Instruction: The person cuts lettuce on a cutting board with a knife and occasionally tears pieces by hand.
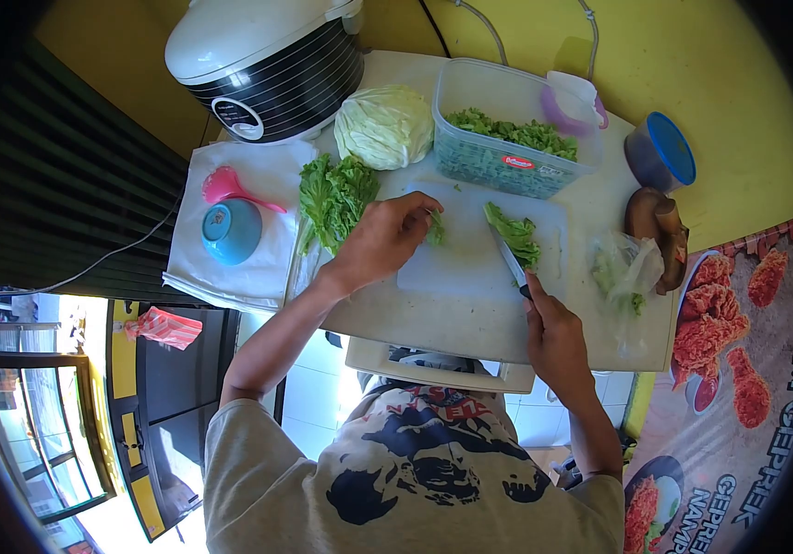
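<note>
One knife (510,262): pointing away from the body, lying along the left side of the cut lettuce (518,238) on the board (456,272).
Right hand (556,337): wrapping its grip round the knife's handle, just off the board's near right corner.
Left hand (389,236): pinching a green scrap (435,230) at the fingertips of its grip, left of the knife.
Leaves (336,196): lying bunched on the counter (415,323), just beside the left hand.
Cabbage (384,127): sitting between the cooker (272,78) and the tub (470,166).
Tub: standing behind the board, holding chopped greens (512,134).
Bowl (232,234): resting upside down near a pink ladle (223,186).
</note>
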`<state>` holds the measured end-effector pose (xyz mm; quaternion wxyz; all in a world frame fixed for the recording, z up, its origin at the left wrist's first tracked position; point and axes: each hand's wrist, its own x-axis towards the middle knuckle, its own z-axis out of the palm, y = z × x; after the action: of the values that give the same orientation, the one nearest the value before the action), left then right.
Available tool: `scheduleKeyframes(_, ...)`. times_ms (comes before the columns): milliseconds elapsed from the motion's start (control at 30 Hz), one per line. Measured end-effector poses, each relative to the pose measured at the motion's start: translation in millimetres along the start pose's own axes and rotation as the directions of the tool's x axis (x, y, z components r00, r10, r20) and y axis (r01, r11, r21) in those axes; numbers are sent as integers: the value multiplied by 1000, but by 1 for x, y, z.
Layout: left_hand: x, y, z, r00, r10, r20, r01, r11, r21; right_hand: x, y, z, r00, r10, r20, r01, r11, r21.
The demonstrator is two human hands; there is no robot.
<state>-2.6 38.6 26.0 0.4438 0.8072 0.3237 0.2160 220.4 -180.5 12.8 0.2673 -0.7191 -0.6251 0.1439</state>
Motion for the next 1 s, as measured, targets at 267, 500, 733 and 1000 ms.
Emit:
scheduleKeyframes(267,12,-18,5,919,360,-160,-268,868,417,2,0,0,1000,-19,-9,19,1000,-8)
scheduleKeyframes(500,4,-6,2,943,316,100,-316,770,555,2,0,0,1000,-20,-6,20,1000,-14)
scheduleKeyframes(733,25,21,4,861,504,-65,-414,770,486,2,-1,-2,1000,-10,11,10,999,-32)
scheduleKeyframes(1000,84,40,-14,646,701,-302,-377,637,673,0,-3,-3,1000,-15,10,16,999,-41)
